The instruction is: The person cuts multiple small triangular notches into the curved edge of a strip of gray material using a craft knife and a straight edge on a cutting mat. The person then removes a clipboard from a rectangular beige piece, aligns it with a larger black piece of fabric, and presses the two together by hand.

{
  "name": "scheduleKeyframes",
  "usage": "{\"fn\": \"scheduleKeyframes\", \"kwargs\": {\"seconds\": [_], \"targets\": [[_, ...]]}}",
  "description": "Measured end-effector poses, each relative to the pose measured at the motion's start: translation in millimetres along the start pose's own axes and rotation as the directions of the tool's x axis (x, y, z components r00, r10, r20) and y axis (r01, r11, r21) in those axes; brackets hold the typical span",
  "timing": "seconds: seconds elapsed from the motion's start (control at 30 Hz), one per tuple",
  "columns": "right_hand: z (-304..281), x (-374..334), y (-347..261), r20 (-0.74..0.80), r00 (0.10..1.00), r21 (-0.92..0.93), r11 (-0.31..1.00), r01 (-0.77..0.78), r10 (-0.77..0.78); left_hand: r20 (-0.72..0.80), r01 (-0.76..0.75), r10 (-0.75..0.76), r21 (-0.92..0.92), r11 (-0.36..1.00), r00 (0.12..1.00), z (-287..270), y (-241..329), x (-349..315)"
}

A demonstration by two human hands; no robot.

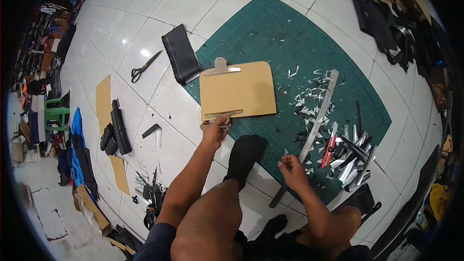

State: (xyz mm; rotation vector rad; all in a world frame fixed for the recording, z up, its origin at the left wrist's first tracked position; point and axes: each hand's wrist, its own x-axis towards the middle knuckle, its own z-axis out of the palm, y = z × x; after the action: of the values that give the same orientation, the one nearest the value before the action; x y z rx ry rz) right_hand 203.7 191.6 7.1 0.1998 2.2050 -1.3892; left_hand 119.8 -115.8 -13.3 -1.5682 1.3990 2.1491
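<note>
Tan clipboard (238,90) lies mid-frame above both hands, long axis running left to right; the nearer left hand (215,133) grips the metal clip (223,114) on its lower edge, while the right hand (293,171), loosely curled, contents unclear, is lower right beside a steel ruler (317,116).

A head-worn fisheye looks down at the hands (294,171).

We see tan board (237,89): smooth, matt, fibreboard-like | we note upper clip (221,65): glossy metal | green mat (275,29): matt, plastic-looking | ruler (319,113): smooth metal look | folded fabric (181,54): matt cloth, rough-edged | strips (355,150): some glossy, some matt | sock (247,154): matt cloth | we find floor tiles (113,34): smooth, glossy
</note>
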Motion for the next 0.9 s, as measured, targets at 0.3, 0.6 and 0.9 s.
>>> {"fn": "scheduleKeyframes", "kwargs": {"seconds": [0.3,0.6,0.9], "targets": [[79.4,51.8,-73.3,0.252,0.940,0.526,0.782,-0.333,0.230,0.308,0.138,-0.048,-0.277,0.951,0.950,-22.6,-4.0,-45.7],[142.3,79.7,-93.3,0.330,0.923,0.826,0.413,-0.384,0.197,0.543,-0.101,-0.133,0.378,0.920,0.829,-62.5,-14.6,-45.8],[58.7,88.8,-74.2,0.221,0.943,0.835,0.452,-0.315,0.250,0.454,0.182,-0.160,-0.006,0.983,0.876,-65.5,-3.0,-21.2]]}}
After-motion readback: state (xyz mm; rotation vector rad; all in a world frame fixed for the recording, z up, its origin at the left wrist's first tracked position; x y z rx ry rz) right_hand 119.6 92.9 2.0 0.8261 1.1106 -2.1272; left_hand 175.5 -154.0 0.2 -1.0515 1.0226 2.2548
